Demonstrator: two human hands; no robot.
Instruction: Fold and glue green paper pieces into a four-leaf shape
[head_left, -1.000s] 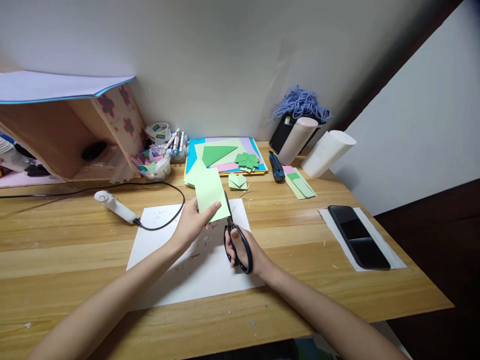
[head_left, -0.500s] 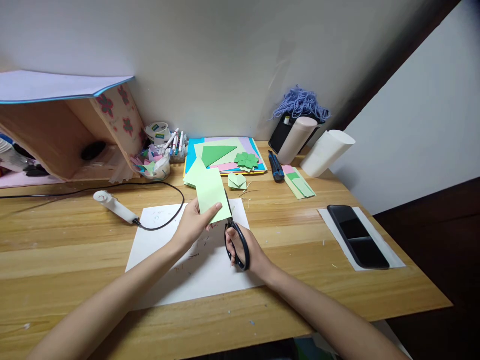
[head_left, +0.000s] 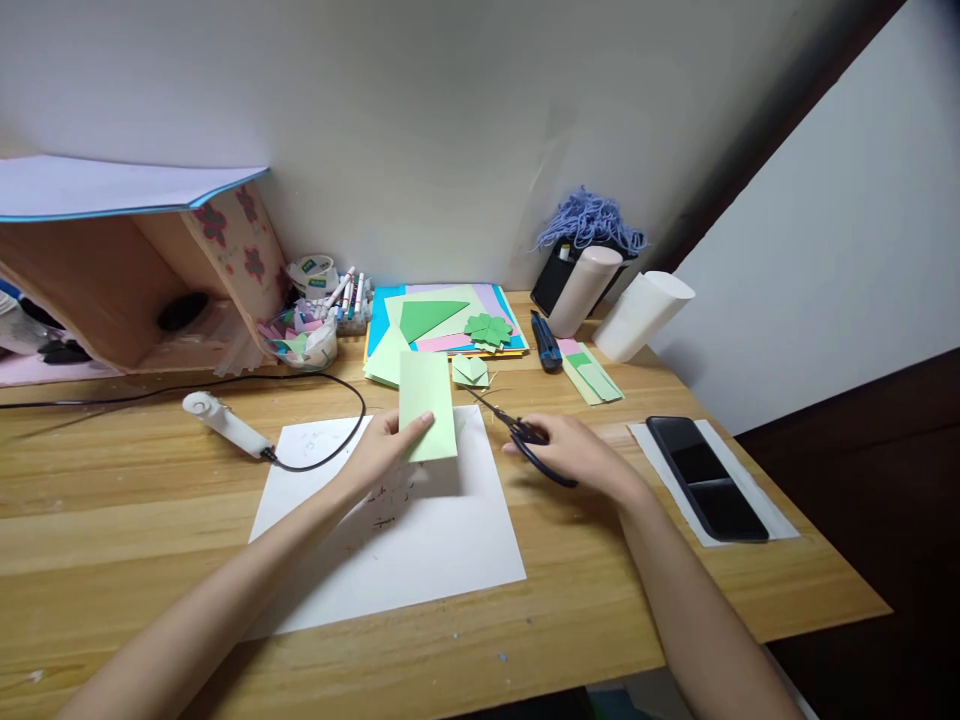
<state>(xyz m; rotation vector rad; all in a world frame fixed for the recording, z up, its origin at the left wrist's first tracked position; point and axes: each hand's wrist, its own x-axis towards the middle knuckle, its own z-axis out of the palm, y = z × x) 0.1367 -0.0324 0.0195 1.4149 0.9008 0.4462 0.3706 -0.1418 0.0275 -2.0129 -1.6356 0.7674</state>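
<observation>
My left hand [head_left: 394,440] pinches a pale green paper rectangle [head_left: 427,395] by its lower left part, thumb on top, above a marked white sheet [head_left: 450,540]. To the right, my right hand [head_left: 570,450] is closed on black-handled scissors [head_left: 525,434], their blades pointing up and left, apart from the paper. Just behind the held paper lies a folded pale green heart [head_left: 471,372]. Farther back, a green paper clover [head_left: 489,331] and a green triangle [head_left: 431,318] rest on a stack of coloured paper [head_left: 384,310].
At left are a corded white tool [head_left: 229,425], an open box [head_left: 232,235] and a tub of scraps [head_left: 307,345]. A utility knife [head_left: 546,342], paper strips [head_left: 592,372], a pink cylinder [head_left: 589,290], a white roll [head_left: 645,315] and a phone [head_left: 706,480] stand or lie at right.
The scissors have come away from the paper's right edge; my right hand has carried them to the right. My left hand still holds the paper, now more upright and slightly lower.
</observation>
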